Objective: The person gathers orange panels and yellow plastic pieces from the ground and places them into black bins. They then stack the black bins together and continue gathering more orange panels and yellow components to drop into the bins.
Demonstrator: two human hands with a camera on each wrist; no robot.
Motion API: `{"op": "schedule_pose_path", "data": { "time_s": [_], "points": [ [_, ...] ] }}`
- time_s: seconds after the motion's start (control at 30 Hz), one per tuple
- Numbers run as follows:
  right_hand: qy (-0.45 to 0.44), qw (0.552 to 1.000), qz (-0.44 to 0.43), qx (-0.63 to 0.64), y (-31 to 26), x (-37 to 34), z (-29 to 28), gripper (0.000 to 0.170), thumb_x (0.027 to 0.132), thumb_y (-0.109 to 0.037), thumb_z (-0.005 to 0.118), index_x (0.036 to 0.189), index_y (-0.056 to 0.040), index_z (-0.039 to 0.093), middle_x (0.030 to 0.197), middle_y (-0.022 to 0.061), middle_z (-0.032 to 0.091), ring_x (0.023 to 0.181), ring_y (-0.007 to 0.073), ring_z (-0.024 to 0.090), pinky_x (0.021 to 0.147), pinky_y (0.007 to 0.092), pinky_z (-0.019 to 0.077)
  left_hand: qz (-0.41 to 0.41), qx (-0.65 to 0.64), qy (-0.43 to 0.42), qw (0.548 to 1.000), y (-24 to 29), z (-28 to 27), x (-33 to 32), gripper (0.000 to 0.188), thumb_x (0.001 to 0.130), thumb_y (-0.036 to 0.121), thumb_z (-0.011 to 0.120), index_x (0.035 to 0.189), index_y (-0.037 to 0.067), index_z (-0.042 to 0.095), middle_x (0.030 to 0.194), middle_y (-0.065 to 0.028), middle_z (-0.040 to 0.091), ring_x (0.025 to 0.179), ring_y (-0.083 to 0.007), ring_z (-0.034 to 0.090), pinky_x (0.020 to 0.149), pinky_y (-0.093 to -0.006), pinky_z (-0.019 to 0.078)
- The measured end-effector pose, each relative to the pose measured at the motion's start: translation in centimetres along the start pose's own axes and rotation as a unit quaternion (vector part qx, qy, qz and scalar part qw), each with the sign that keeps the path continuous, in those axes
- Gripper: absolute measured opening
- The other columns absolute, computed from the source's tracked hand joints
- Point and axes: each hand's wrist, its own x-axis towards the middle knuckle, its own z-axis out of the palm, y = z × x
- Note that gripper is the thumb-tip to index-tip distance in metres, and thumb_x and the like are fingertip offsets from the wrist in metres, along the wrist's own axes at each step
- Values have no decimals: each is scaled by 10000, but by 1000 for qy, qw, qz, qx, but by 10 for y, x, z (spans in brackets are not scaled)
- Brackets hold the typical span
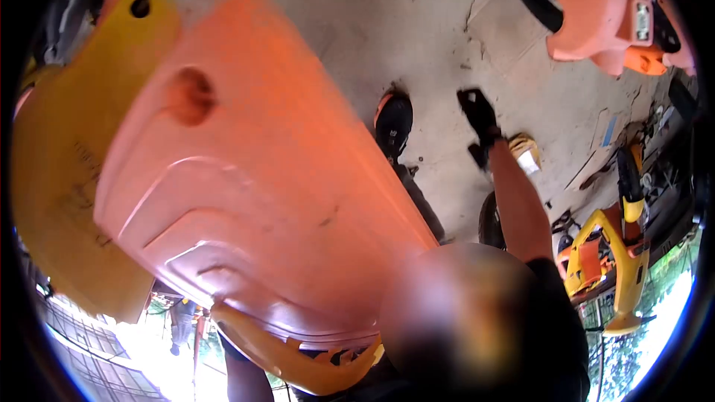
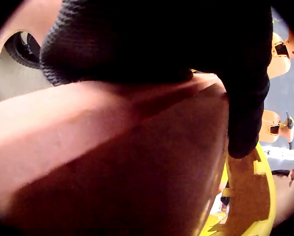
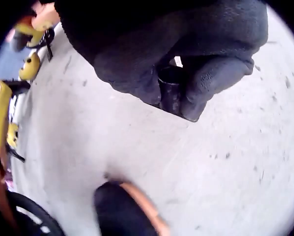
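A large orange panel with a round hole fills the left of the head view. Its edge is gripped by my black-gloved left hand, one finger reaching down beside a yellow curved part. The head view does not show my left hand. My right hand, also gloved in black, is low over the floor, away from the panel. In the right wrist view, my right hand's curled fingers hold a small dark cylindrical part.
A yellow panel lies behind the orange one at left. Orange bodywork stands at upper right, and a yellow frame at lower right. My shoe is on the concrete floor. A person's head shows at the left wrist view's edge.
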Motion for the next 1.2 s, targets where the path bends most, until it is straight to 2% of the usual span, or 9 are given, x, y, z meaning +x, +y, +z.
{"op": "schedule_pose_path", "data": {
  "time_s": [0.3, 0.4, 0.53, 0.63, 0.7, 0.73, 0.8, 0.97, 1.2],
  "points": [
    [41, 849, 139, 508, -132, -241, -169, 113, 846, -191, 570, 891, -87, 573, 741, -32, 505, 697, 80, 504, 605, 203, 407, 43, 25, -190, 981, -1, 14, -58, 590, 794, 76, 619, 1311, 11, 341, 1254, -141, 468, 1095, -245, 512, 897, -384, 449],
    [75, 920, -332, -192, -182, -271, -263, 152, 869, -177, 489, 793, -45, 484, 719, 58, 453, 614, 142, 432, 537, 286, 365, 177, 148, -183, 956, 4, 13, -87, 561, 789, 3, 599, 1287, -14, 342, 1157, -161, 538, 1039, -226, 552, 848, -368, 481],
    [-4, 869, -53, 492, -355, -342, -338, 103, 936, -160, 395, 859, -96, 417, 715, -19, 399, 618, 76, 396, 497, 202, 336, 87, -48, -325, 940, 63, 80, -185, 573, 772, 61, 617, 1286, 0, 372, 1196, -134, 531, 1033, -241, 565, 861, -379, 479],
    [-105, 852, -140, 493, -446, -386, -359, 101, 909, -191, 438, 874, -97, 434, 713, -15, 390, 630, 76, 393, 496, 197, 314, 176, -86, -363, 911, 71, 56, -216, 654, 753, 133, 657, 1318, 28, 345, 1231, -122, 506, 1103, -262, 518, 932, -400, 431],
    [-100, 899, -421, 74, -509, -408, -353, 110, 876, -201, 476, 852, -96, 448, 712, -13, 379, 636, 75, 391, 494, 195, 299, 238, -152, -388, 877, 72, 36, -233, 641, 765, 115, 649, 1321, 28, 342, 1252, -116, 487, 1113, -258, 509, 950, -400, 417],
    [19, 777, -601, -189, -553, -425, -356, 95, 855, -172, 493, 828, -91, 451, 709, -19, 401, 604, 57, 378, 489, 182, 289, 260, -176, -351, 882, 66, 39, -234, 624, 767, 76, 640, 1316, 28, 347, 1251, -120, 487, 1116, -257, 507, 955, -389, 414],
    [-186, 918, -320, 143, -592, -476, -326, 26, 769, -13, 480, 785, -34, 476, 737, 4, 496, 582, 78, 414, 530, 217, 351, 302, -180, -345, 870, 79, 16, -278, 585, 764, 132, 648, 1278, 4, 400, 1211, -128, 528, 1081, -258, 533, 958, -381, 407],
    [-333, 853, -393, 79, -650, -567, -225, 591, 804, 26, 507, 1356, -53, 311, 670, -7, 479, 557, 53, 456, 534, 194, 412, 350, -246, -317, 847, 75, -79, -281, 563, 785, 123, 648, 1281, 19, 403, 1229, -105, 516, 1072, -229, 536, 937, -364, 422],
    [-229, 764, -568, -207, -716, -669, -7, 708, 733, -81, 656, 1349, -48, 309, 658, 77, 539, 562, 144, 522, 544, 280, 436, 451, -297, -264, 799, 79, -273, -291, 568, 777, 112, 657, 1278, 25, 405, 1209, -89, 525, 1090, -189, 514, 947, -335, 404]
  ]
}}
